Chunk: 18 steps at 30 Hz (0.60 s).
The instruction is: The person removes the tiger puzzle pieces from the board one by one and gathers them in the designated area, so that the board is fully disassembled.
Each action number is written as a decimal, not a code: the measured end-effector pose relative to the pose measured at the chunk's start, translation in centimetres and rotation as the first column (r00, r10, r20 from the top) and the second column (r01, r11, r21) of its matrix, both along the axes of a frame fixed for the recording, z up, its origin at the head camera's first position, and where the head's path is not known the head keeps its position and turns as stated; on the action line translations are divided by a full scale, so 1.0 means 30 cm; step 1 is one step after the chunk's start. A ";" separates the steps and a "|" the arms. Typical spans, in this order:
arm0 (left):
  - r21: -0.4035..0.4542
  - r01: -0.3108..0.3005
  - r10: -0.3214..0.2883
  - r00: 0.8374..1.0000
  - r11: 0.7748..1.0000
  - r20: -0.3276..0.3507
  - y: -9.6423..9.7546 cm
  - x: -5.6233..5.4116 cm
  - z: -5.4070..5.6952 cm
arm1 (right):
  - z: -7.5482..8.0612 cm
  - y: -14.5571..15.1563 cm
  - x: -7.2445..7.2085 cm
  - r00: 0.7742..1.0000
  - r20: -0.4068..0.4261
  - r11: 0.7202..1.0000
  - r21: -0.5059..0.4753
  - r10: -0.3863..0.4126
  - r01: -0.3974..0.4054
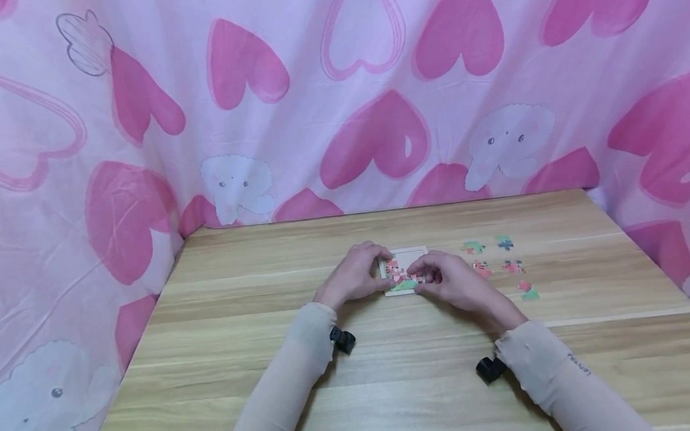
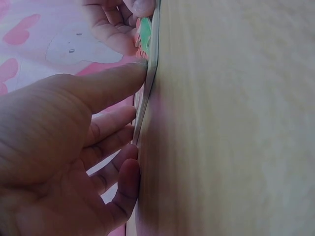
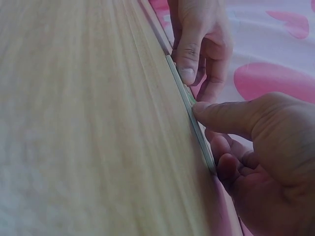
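A small white-rimmed jigsaw tray (image 1: pixel 411 249) lies on the table, partly filled with red, white and green pieces (image 1: pixel 406 284). My left hand (image 1: pixel 355 273) curves round its left side, holding it with the thumb at the lower corner and the fingers near the top. In the left wrist view that thumb (image 2: pixel 118 82) presses on the tray's edge. From the right, my right hand (image 1: pixel 454 281) reaches over the tray. Its thumb and index finger pinch a puzzle piece (image 1: pixel 417 278) low in the tray, mostly hidden by the fingers.
Several loose puzzle pieces lie right of the tray, among them a green one (image 1: pixel 473 247), a blue-green one (image 1: pixel 505 242) and a red one (image 1: pixel 513 267). A pink heart-patterned curtain (image 1: pixel 304 145) stands behind the wooden table (image 1: pixel 405 385).
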State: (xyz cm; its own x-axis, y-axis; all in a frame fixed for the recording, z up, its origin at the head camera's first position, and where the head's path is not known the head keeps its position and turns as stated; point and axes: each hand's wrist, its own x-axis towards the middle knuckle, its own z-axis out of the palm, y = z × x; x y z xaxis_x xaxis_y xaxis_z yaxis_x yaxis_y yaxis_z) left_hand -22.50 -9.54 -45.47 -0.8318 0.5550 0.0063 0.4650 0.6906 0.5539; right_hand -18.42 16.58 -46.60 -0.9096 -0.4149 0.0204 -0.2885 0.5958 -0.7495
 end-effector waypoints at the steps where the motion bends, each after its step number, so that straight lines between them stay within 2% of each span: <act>1: 0.001 -0.001 0.001 1.000 1.000 0.000 0.001 -0.001 0.001 | 0.002 0.000 -0.001 1.000 -0.005 1.000 0.006 0.000 0.000; 18: -0.002 0.032 -0.032 0.999 0.999 -0.003 -0.006 0.000 0.010 | -0.005 0.001 -0.005 1.000 -0.027 0.999 0.037 -0.007 0.008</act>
